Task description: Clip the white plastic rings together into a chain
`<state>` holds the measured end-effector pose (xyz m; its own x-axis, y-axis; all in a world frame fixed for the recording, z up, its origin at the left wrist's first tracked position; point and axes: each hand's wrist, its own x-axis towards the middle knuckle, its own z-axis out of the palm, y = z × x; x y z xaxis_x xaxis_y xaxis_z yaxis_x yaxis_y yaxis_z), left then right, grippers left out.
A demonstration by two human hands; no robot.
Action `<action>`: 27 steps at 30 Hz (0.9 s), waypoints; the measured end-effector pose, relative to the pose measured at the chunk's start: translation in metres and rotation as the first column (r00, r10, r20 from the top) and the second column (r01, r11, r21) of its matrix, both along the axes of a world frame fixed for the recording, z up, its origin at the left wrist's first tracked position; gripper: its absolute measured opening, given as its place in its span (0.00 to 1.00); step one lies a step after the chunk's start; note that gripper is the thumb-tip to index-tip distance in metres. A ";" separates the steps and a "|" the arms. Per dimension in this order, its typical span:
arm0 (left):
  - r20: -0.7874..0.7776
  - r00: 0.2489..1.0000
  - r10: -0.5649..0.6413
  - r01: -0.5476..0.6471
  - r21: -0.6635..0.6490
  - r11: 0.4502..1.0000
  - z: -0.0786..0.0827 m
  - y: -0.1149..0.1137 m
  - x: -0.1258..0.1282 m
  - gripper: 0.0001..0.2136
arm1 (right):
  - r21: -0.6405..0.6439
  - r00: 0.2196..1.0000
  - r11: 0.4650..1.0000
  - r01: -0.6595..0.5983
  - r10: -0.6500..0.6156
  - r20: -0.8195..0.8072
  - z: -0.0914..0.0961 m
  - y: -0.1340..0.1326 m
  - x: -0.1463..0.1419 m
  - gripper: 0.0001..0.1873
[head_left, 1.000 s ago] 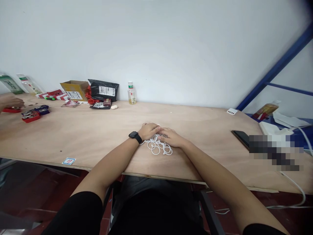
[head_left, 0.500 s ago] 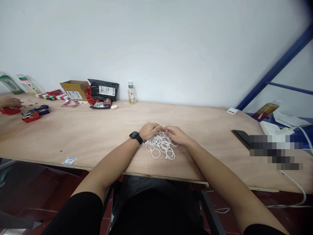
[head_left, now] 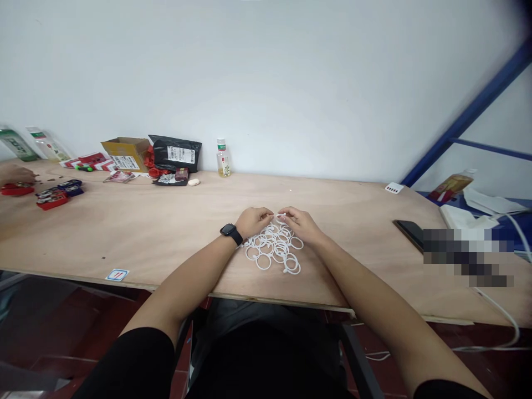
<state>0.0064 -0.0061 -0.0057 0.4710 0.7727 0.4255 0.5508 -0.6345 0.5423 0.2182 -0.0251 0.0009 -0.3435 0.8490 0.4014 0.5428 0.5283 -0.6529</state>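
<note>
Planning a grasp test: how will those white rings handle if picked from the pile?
Probably light and fairly stiff: the thin white plastic rings hold round shapes. They overlap, so lifting one may snag neighbours. Lying flat on the plywood table, a loose one would likely slide rather than roll.

A black smartwatch on a black strap at the left wrist; black short sleeves on both arms.
</note>
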 end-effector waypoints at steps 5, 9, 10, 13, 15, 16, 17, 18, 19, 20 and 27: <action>0.017 0.999 -0.046 0.043 0.132 0.990 -0.001 0.001 0.002 0.15 | 0.049 0.999 0.999 -0.009 0.011 -0.034 0.001 -0.002 -0.003 0.14; -0.032 0.996 -0.088 0.091 0.126 0.988 0.004 -0.004 0.004 0.12 | -0.020 0.995 0.999 -0.036 0.034 -0.098 -0.002 -0.005 -0.006 0.17; -0.035 0.996 -0.079 0.083 0.125 0.989 0.004 -0.004 0.005 0.12 | -0.039 0.993 0.998 -0.044 0.040 -0.113 -0.002 -0.005 -0.007 0.18; -0.020 0.999 -0.048 0.050 0.130 0.990 0.006 -0.006 0.005 0.12 | -0.067 0.990 0.997 -0.047 0.038 -0.137 -0.002 -0.006 -0.007 0.18; -0.018 0.998 -0.059 0.061 0.139 0.988 0.006 -0.006 0.004 0.12 | -0.068 0.991 0.997 -0.033 0.024 -0.130 -0.001 -0.005 -0.007 0.17; -0.022 0.997 -0.072 0.075 0.146 0.986 0.006 -0.006 0.004 0.12 | -0.070 0.992 0.997 -0.030 0.021 -0.124 -0.001 -0.005 -0.006 0.16; -0.026 0.996 -0.087 0.090 0.153 0.984 0.006 -0.006 0.004 0.11 | -0.074 0.992 0.997 -0.034 0.025 -0.121 -0.001 -0.004 -0.006 0.16; -0.030 0.995 -0.100 0.103 0.160 0.982 0.006 -0.006 0.004 0.11 | -0.081 0.992 0.996 -0.043 0.033 -0.123 -0.002 -0.004 -0.005 0.16; -0.032 0.994 -0.108 0.112 0.165 0.980 0.006 -0.006 0.004 0.11 | -0.086 0.991 0.995 -0.055 0.044 -0.129 -0.002 -0.004 -0.005 0.16; -0.033 0.993 -0.113 0.117 0.168 0.979 0.006 -0.006 0.004 0.11 | -0.090 0.989 0.994 -0.068 0.055 -0.137 -0.003 -0.003 -0.005 0.16; -0.035 0.994 -0.107 0.111 0.145 0.983 0.006 -0.007 0.005 0.12 | -0.063 0.989 0.995 -0.073 0.064 -0.132 -0.002 -0.002 -0.004 0.14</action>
